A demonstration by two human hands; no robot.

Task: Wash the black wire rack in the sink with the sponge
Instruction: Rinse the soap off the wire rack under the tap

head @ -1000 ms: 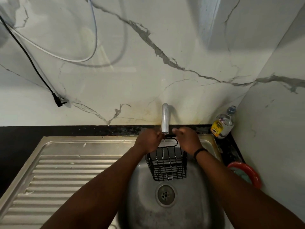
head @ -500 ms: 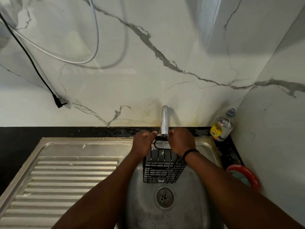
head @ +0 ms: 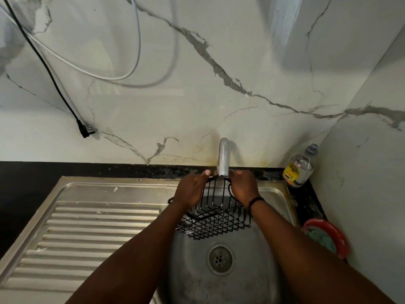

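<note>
Over sink: both hands' grip on rack

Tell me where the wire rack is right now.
In the head view the wire rack is centre frame, held by both hands over the sink, just under the tap.

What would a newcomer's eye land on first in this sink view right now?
The black wire rack, held tilted over the sink basin by the left hand and the right hand, right under the tap. Next, a red bowl at far right and a clear bottle in the corner.
</note>
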